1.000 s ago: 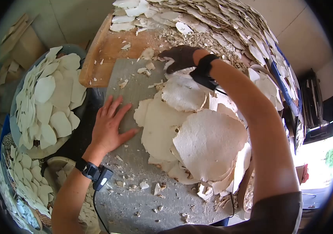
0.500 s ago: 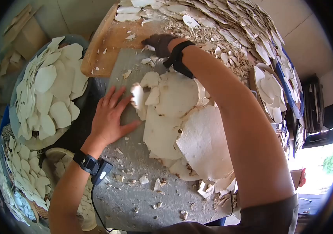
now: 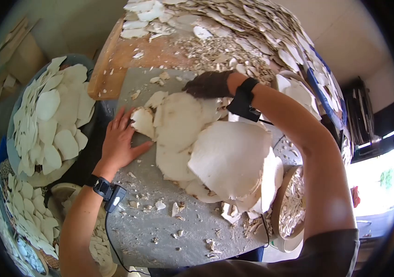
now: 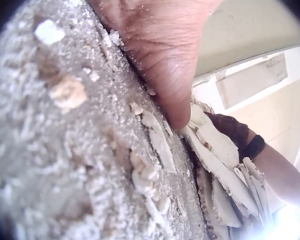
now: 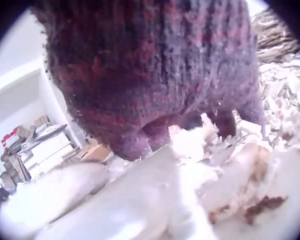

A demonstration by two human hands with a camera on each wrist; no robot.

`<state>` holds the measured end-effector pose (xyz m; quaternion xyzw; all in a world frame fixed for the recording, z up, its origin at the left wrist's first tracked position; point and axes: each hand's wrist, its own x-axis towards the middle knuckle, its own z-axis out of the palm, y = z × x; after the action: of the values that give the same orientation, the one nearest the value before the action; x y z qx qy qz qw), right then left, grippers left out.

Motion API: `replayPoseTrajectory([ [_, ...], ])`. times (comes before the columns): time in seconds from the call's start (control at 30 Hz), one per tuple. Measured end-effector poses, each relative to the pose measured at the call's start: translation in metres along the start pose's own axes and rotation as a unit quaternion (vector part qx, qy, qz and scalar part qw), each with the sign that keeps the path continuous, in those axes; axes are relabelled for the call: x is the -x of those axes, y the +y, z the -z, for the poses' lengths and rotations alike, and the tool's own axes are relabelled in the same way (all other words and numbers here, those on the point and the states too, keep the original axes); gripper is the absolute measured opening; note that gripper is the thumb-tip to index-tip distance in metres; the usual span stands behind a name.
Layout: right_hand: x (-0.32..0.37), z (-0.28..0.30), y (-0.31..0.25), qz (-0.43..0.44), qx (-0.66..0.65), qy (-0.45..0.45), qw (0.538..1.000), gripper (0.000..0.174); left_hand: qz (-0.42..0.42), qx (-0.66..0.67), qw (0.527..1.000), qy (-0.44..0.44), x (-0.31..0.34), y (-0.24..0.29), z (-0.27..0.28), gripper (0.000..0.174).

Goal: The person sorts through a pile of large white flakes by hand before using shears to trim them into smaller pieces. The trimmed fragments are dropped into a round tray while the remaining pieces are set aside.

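A pile of broad, thin off-white slices with brown ragged edges lies on a grey board. My bare left hand rests on the board left of the pile, fingers spread and thumb out. A small off-white piece lies right at its fingertips. In the left wrist view the thumb lies along the crumb-covered board. My gloved right hand is at the pile's far edge. In the right wrist view its dark knitted fingers bend down among white fragments; I cannot tell whether they grip any.
A tub heaped with slices stands to the left, with more containers below it. Beyond the board are a wooden tray edge, loose crumbs and a large heap of slices. A round container of fragments stands at the right.
My right hand reached left toward the wooden tray, then came back to the pile's far edge. A small piece tilted near my left fingers now lies flatter against them. The left hand stays on the board.
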<state>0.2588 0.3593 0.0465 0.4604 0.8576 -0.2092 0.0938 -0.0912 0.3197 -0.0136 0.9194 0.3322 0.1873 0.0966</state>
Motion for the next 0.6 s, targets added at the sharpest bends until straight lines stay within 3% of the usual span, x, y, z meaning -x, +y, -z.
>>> replayPoseTrajectory([
  [0.07,0.022,0.01,-0.047,-0.111,-0.011,-0.022,0.994,0.051,0.001,-0.001,1.0,-0.002,0.0,0.001,0.001,0.068],
  [0.1,0.025,0.001,-0.04,-0.057,0.022,-0.005,0.998,0.054,-0.002,-0.003,1.0,-0.002,0.0,0.0,0.0,0.068],
  [0.17,0.039,0.009,-0.072,-0.105,0.031,-0.014,0.994,0.061,-0.001,-0.008,1.0,-0.003,0.002,-0.001,0.001,0.068],
  [0.3,0.069,0.006,-0.086,-0.045,0.008,0.047,0.998,0.054,0.002,-0.009,1.0,-0.007,-0.001,0.0,0.0,0.066],
  [0.4,0.096,0.021,-0.083,0.01,-0.048,0.031,0.998,0.046,0.002,-0.013,1.0,0.003,0.001,-0.001,-0.004,0.063],
  [0.43,0.102,0.019,-0.081,-0.094,-0.199,0.067,0.973,0.043,0.001,-0.016,1.0,0.009,0.001,-0.003,-0.007,0.062],
  [0.47,0.114,0.021,-0.077,-0.107,-0.207,0.13,0.964,0.038,-0.005,-0.021,1.0,0.01,-0.001,-0.005,-0.008,0.062],
  [0.53,0.146,0.029,-0.098,-0.148,-0.363,0.251,0.885,0.032,-0.012,-0.029,0.999,0.003,0.003,-0.01,-0.011,0.062],
  [0.57,0.166,0.022,-0.099,0.014,-0.426,0.323,0.845,0.032,-0.011,-0.03,0.999,0.001,0.004,-0.011,-0.012,0.063],
  [0.6,0.178,0.025,-0.105,-0.028,-0.443,0.327,0.834,0.034,-0.011,-0.03,0.999,-0.001,0.004,-0.011,-0.012,0.063],
])
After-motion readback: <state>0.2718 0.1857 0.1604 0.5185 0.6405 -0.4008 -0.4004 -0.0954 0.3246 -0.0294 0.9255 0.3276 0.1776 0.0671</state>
